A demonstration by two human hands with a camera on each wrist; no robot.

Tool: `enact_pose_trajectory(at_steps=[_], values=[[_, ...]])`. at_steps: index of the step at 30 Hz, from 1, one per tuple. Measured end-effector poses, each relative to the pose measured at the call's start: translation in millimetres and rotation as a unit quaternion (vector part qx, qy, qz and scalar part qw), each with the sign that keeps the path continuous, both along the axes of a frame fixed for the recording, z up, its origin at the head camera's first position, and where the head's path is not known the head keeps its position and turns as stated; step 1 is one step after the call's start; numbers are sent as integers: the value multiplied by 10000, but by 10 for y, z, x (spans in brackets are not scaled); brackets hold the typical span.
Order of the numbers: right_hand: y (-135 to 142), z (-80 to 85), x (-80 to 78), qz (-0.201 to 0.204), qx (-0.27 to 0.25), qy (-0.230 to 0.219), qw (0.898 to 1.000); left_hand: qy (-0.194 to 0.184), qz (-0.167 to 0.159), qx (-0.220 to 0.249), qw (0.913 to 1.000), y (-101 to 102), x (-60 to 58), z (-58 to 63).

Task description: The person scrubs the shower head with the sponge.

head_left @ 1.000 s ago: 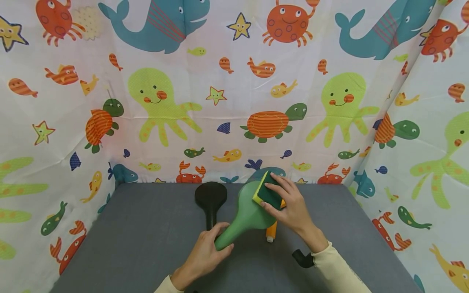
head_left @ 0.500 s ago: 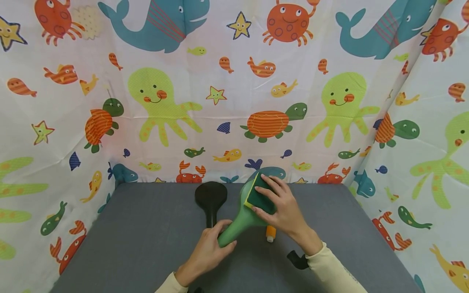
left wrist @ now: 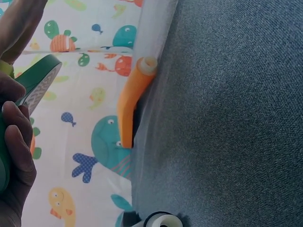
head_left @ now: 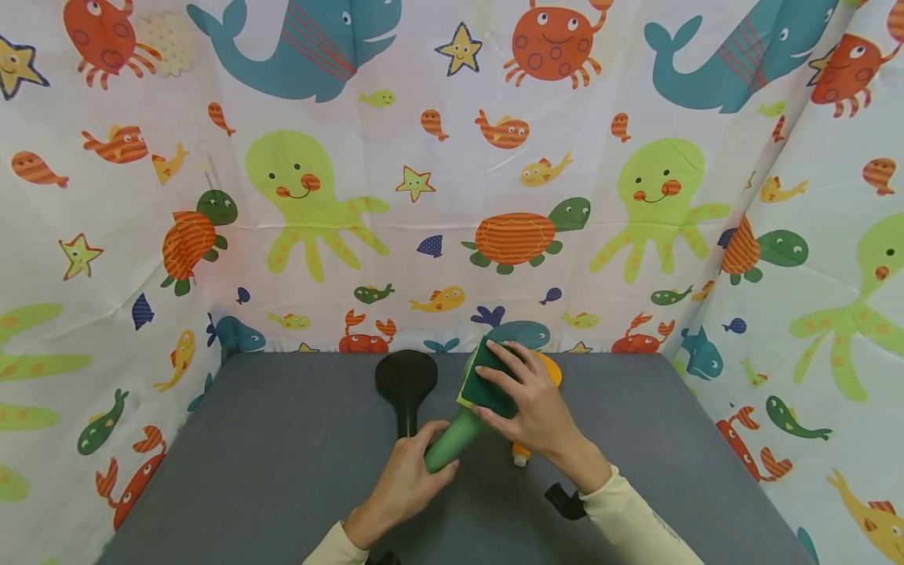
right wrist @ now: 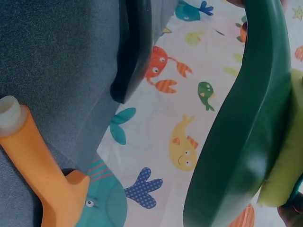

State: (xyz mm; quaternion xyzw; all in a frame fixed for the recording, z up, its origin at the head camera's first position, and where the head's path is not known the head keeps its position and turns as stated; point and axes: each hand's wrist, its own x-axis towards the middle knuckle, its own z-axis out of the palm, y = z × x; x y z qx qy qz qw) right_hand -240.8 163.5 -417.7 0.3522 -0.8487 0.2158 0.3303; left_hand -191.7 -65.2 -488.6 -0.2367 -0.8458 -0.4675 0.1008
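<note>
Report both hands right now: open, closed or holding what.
Left hand: closed, holding the green shower head by its handle.
Right hand: holding the sponge against the green shower head.

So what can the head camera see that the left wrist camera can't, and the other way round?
Only the head view shows the cream sleeves and the dark green side of the sponge. Only the left wrist view shows the pale, patterned face of the green tool. Both show the left hand gripping that tool, the orange tool, the gray table and the sea-animal cloth.
</note>
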Motion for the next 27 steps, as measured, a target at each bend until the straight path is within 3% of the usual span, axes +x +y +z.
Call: enact_pose_trajectory(at_steps=[7,19,27], values=[[26,-5,-78,-35,-144,-169,9997,25,59,-113,9999,-14,13,4],[76,6,-146,-562,-329,-188,9977,1,-73,-93,9999,-50,44,5],[-1,23,-91,-423,-102,12,9991,24,79,-210,9997,-22,34,16]])
